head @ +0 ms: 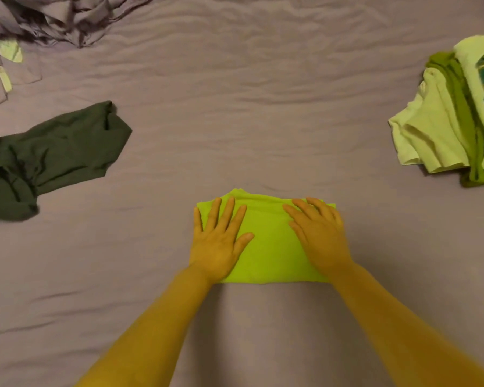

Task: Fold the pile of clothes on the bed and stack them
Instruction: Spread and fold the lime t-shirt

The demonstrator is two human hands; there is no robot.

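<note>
Down at the lower centre of the frame, a folded lime-green garment (271, 247) lies on the purple bed sheet (235, 107). Both hands press flat on it with fingers straight: the left hand (218, 241) on its left part, the right hand (319, 236) on its right. A dark unfolded garment (53, 157) sprawls at the left edge. A stack of folded clothes (444, 121) sits at the right edge, well apart.

Bed (263, 107) covered by a wrinkled mauve sheet filling the whole view, bunched-up blanket (62, 18) of the same colour at the bed's far left corner, dim warm light
</note>
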